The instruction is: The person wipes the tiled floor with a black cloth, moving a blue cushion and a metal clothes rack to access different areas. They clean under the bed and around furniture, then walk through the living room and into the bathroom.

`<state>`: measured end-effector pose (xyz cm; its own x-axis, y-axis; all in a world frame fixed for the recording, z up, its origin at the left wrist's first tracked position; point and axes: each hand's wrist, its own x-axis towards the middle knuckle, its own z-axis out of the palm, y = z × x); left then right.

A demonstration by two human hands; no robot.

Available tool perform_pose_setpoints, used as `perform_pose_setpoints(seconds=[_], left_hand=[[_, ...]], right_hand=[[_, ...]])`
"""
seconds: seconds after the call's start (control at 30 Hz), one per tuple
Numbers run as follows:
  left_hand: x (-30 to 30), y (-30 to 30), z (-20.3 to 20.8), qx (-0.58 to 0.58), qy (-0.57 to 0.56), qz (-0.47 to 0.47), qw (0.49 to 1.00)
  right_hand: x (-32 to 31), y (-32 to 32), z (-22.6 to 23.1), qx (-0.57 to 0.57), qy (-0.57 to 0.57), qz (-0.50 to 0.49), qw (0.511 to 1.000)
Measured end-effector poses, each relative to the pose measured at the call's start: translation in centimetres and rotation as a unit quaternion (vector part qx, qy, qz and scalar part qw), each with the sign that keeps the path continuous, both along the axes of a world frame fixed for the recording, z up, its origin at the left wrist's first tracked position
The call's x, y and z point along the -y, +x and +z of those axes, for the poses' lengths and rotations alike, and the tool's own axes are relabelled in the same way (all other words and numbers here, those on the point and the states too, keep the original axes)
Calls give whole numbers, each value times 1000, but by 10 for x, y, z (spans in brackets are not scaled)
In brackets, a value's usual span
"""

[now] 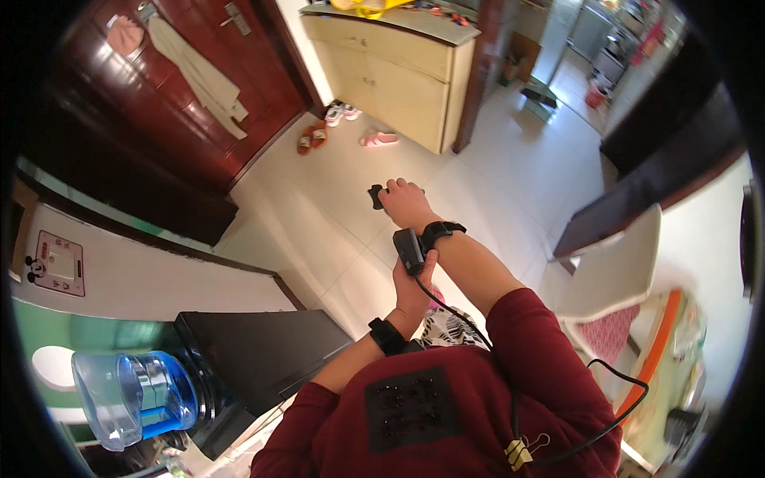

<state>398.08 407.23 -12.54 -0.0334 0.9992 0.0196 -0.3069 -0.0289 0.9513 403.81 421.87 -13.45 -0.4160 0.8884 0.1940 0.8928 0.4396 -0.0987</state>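
Note:
My right hand (408, 202) reaches out over the tiled floor, its fingers curled round a small black object (375, 196) that sticks out on the left; its kind is hard to make out. A black strap (441, 232) circles my right wrist. Beside that strap is a small black box-shaped device (409, 252) with a black cable (454, 307) running from it. My left hand (412, 287) grips this device from below, the thumb along its right side. Another black strap (387, 336) is round my left wrist.
A cream cabinet (398, 68) stands ahead, with brown slippers (311, 138) and a pink slipper (378, 139) on the floor before it. A black water dispenser (255, 346) with a blue bottle (151, 398) is at left, a white chair (610, 275) at right. The cable loops past a yellow binder clip (518, 454).

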Motion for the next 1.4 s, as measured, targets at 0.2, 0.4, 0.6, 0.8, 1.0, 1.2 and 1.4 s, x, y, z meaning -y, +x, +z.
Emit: perform_pose_setpoints(seconds=[0.2,0.4,0.6,0.8,1.0,1.2,1.4], left_hand=[[-97,-27,-1,17,-80,94,992],[-183,-98,6,-125,2,158,979],[-294,-207,30,-247,160,153,944],[-376,-291,45,-207,124,138,961],[-455,-358,28,-182,-12,-54,982],[-564,-417,35,56,-122,-63,989],[-627,-504,61,65,-81,0,995]], right_hand=[[-101,-58,-13,24,48,186,981],[-199,-167,-3,-341,-111,80,930],[-311,-265,34,-688,-548,9,476],[-404,-347,44,-722,-618,-104,293],[-501,-443,3,-654,-655,-155,347],[-627,-545,-41,-325,-476,105,811],[-667,-688,-65,-287,-526,40,800]])
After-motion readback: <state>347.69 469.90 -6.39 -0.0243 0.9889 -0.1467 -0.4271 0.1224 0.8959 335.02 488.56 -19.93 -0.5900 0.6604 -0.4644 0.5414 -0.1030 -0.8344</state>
